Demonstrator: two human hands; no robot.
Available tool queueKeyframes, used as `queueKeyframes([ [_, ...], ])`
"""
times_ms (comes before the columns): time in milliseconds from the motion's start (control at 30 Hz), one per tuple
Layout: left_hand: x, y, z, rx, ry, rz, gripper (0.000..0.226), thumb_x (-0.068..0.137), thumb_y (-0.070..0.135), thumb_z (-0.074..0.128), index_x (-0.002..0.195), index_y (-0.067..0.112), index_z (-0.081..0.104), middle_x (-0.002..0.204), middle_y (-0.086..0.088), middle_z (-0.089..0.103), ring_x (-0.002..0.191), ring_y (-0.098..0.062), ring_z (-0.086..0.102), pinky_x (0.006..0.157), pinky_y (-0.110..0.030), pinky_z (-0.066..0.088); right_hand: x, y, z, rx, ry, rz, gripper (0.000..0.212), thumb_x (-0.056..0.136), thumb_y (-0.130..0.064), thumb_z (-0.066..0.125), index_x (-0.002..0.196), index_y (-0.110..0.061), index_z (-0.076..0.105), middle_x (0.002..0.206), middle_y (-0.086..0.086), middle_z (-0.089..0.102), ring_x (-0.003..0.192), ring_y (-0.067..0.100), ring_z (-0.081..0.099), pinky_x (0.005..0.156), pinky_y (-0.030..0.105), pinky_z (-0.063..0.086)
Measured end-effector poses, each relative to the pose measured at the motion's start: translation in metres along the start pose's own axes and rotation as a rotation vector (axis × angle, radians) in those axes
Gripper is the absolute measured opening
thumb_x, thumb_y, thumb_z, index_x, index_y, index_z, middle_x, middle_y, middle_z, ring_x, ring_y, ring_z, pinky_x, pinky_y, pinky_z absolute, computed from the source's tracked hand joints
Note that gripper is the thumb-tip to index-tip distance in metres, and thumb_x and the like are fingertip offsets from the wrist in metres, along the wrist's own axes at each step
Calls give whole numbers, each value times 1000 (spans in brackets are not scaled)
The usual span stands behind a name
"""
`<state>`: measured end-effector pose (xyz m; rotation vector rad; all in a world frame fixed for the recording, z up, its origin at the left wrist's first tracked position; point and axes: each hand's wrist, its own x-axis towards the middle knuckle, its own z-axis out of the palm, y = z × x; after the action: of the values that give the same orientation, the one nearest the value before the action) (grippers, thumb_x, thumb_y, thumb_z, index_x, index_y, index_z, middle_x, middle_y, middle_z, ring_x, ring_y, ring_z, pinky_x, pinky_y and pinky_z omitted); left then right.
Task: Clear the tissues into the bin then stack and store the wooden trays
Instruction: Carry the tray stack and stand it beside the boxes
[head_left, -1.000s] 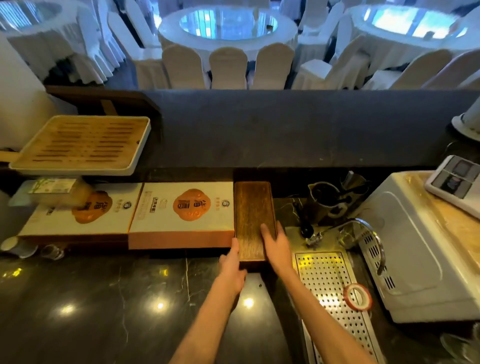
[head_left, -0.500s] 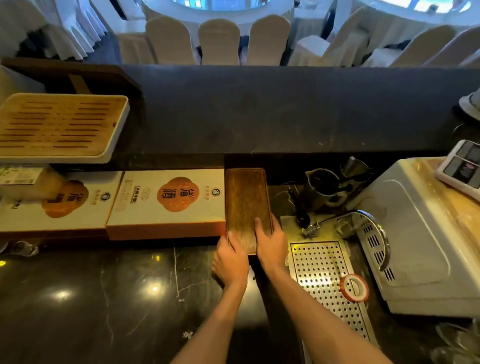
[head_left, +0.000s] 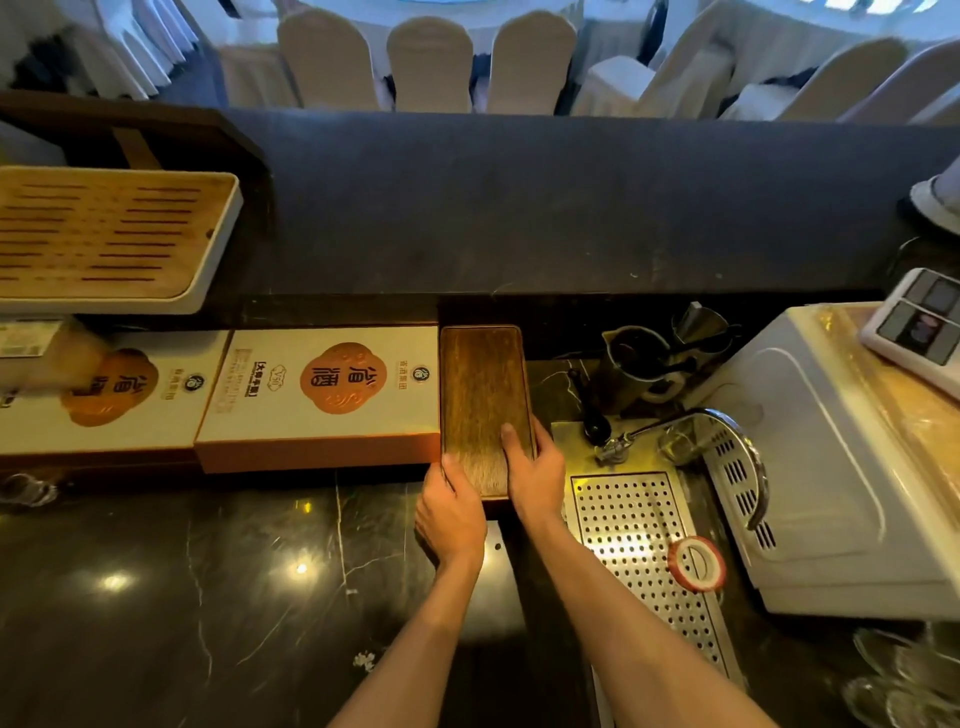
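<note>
A dark wooden tray (head_left: 480, 395) lies lengthwise on the black counter, pushed in beside a white and orange box (head_left: 322, 395). Whether other trays lie under it I cannot tell. My left hand (head_left: 451, 512) grips the tray's near left corner, thumb on its top. My right hand (head_left: 535, 470) holds the near right edge, thumb lying on the wood. No tissues or bin are in sight.
A pale slatted bamboo tray (head_left: 104, 234) sits on a shelf at upper left. A perforated steel drain plate (head_left: 639, 540) with a red tape roll (head_left: 697, 564) is right of my hands, then a tap (head_left: 727, 431), jugs (head_left: 641, 364) and a white appliance (head_left: 831, 457).
Both hands have slid closer onto the tray's near end and now clasp its corners. The tray has stayed beside the box; my head has tipped down.
</note>
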<state>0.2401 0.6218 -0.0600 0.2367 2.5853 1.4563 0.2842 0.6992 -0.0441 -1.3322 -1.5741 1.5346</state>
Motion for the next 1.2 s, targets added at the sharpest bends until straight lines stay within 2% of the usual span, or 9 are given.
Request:
queueKeyframes([
  [267, 0, 3, -3, -84, -49, -70, 45, 101, 41, 34, 84, 13, 66, 76, -5, 66, 74, -22, 65, 67, -36, 52, 0, -10, 0, 83, -36, 76, 26, 93, -31, 60, 118, -28, 63, 109, -8, 71, 104, 11, 67, 94, 42, 54],
  [367, -1, 13, -15, -165, -209, -169, 45, 101, 41, 35, 97, 11, 67, 90, -9, 69, 89, -26, 67, 78, -39, 54, 5, -23, -4, 42, -91, 119, 26, 93, -29, 60, 119, -28, 61, 110, -4, 70, 104, 17, 66, 91, 42, 55],
  [467, 9, 22, -41, -278, -518, -328, 50, 101, 44, 36, 132, 9, 55, 128, -13, 62, 120, -26, 58, 107, -45, 44, 9, -37, -31, 80, -264, 263, 52, 92, -39, 59, 139, -21, 46, 124, 3, 64, 94, 12, 64, 70, 21, 55],
  [533, 13, 18, -61, -164, -573, -324, 56, 99, 47, 40, 142, 11, 45, 137, -9, 57, 128, -27, 52, 112, -46, 39, 5, -34, -52, -85, -348, 187, 73, 89, -48, 60, 150, -23, 28, 144, 5, 50, 113, 19, 60, 79, 20, 52],
  [600, 5, 13, -82, 43, -449, -138, 51, 98, 40, 47, 142, 15, 45, 134, -7, 59, 123, -22, 55, 104, -35, 44, -5, -23, -67, -364, -397, -27, 85, 85, -51, 63, 153, -30, 17, 159, -1, 27, 141, 20, 34, 106, 34, 38],
  [667, -10, 15, -92, 173, -375, 219, 52, 94, 28, 58, 143, 21, 41, 138, -2, 51, 126, -15, 50, 101, -27, 42, -16, -10, -72, -719, -474, -287, 96, 81, -50, 67, 153, -34, 5, 163, -5, 5, 149, 17, 10, 116, 42, 25],
  [800, -6, 25, -72, 860, -573, 757, 103, 81, 46, 69, 155, 23, 2, 164, -12, -2, 151, -33, -4, 124, -50, 6, -22, -8, -62, -1276, -491, -602, 117, 71, -44, 78, 154, -24, -2, 164, 7, -6, 150, 33, 0, 117, 46, 30],
  [900, 18, 32, -55, 1035, -594, 872, 117, 75, 50, 73, 155, 17, -6, 164, -13, -6, 151, -32, -8, 124, -50, -2, -10, -15, -45, -1290, -476, -533, 124, 69, -34, 83, 154, -21, -6, 164, 8, -9, 150, 35, -2, 118, 47, 28],
  [1200, 38, 19, -40, 978, -584, 947, 109, 76, 36, 75, 155, 13, 4, 164, -13, 7, 152, -29, 4, 125, -46, 6, 5, -2, -36, -1237, -405, -564, 130, 64, -27, 86, 153, -24, -8, 164, 3, -10, 150, 31, 5, 111, 43, 38],
])
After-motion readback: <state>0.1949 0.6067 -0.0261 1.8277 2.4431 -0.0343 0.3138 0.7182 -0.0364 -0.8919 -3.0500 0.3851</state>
